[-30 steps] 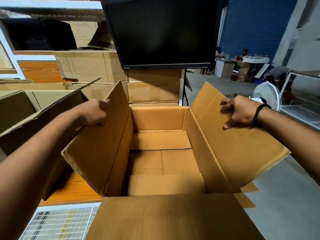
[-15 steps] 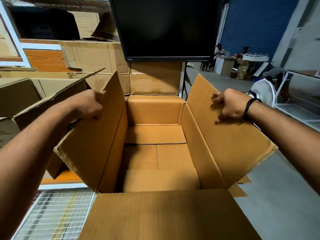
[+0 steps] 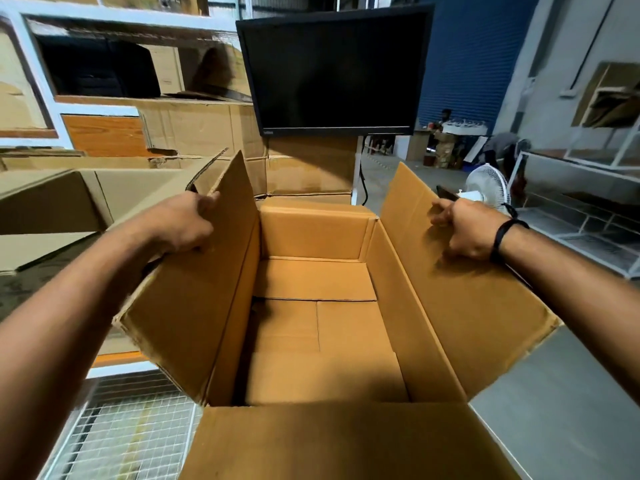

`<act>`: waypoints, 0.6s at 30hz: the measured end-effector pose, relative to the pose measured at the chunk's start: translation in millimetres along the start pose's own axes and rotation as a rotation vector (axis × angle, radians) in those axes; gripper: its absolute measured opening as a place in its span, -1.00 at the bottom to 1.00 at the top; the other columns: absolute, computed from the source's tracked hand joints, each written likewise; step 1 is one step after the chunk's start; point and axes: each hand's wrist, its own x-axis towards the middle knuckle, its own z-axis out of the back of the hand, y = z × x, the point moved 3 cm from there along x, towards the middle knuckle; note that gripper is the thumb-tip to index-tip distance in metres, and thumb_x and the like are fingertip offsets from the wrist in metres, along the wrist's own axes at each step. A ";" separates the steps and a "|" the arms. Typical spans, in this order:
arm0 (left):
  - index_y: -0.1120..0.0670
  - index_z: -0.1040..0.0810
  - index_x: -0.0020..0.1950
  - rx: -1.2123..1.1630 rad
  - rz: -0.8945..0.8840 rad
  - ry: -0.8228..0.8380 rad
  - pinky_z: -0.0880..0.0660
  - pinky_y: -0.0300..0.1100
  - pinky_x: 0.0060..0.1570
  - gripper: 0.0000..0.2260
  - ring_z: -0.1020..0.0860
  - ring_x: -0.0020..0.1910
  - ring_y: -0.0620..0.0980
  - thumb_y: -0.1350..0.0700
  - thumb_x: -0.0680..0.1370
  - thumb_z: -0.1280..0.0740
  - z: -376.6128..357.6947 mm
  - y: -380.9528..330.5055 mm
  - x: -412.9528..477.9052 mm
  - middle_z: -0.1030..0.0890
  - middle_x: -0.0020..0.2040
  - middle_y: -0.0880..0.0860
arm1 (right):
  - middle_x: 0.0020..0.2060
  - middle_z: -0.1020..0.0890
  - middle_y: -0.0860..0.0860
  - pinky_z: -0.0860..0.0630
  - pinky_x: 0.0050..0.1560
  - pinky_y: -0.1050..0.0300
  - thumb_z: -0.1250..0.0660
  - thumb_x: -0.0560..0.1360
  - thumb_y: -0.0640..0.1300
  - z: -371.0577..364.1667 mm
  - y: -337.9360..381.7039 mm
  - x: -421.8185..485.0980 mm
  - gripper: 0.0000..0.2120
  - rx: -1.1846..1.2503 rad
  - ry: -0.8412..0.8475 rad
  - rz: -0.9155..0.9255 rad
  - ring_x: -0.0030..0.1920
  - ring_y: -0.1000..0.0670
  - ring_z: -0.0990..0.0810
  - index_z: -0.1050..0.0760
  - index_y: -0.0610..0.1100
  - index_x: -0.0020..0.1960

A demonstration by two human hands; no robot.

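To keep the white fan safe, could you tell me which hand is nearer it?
Right: the right hand grips the box flap beside the fan; the left hand grips the opposite flap.

Warehouse interior, dimly lit. White-framed shelves (image 3: 45,81) at left carry stacked cartons (image 3: 194,129). A dark monitor (image 3: 332,74) stands at centre rear. A blue roller shutter (image 3: 474,64) and a grey wall (image 3: 554,64) close the right side, with a white fan (image 3: 486,188) before them. The grey floor (image 3: 391,174) runs back toward the shutter. Wire mesh (image 3: 121,434) lies at lower left.
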 end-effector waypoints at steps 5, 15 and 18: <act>0.11 -0.20 0.51 -0.002 -0.046 0.034 -0.42 -0.16 0.05 -0.33 -0.48 0.18 0.10 0.35 0.46 -0.36 -0.7 12.6 -32.6 -0.40 0.41 0.14 | 0.47 -0.31 0.02 -0.33 0.32 0.13 -0.57 0.28 -0.16 -5.0 10.4 -50.4 -0.26 0.018 0.005 -0.038 0.39 -0.07 -0.37 -0.38 -0.08 0.41; 0.08 -0.19 0.52 -0.039 -0.089 0.046 -0.43 -0.15 -0.01 -0.33 -0.52 0.10 0.06 0.39 0.46 -0.32 -0.2 20.6 -104.2 -0.39 0.43 0.09 | 0.49 -0.27 -0.02 -0.31 0.35 0.13 -0.41 0.36 -0.33 3.6 16.5 -124.4 -0.36 0.020 0.043 -0.049 0.42 -0.10 -0.35 -0.39 -0.11 0.41; 0.05 -0.18 0.53 -0.067 -0.079 0.039 -0.44 -0.21 -0.10 -0.31 -0.52 0.05 0.04 0.39 0.46 -0.33 -0.3 24.7 -126.8 -0.40 0.42 0.08 | 0.49 -0.26 -0.01 -0.30 0.37 0.12 -0.40 0.36 -0.33 4.7 14.9 -145.1 -0.36 0.037 0.041 -0.042 0.43 -0.10 -0.33 -0.38 -0.10 0.42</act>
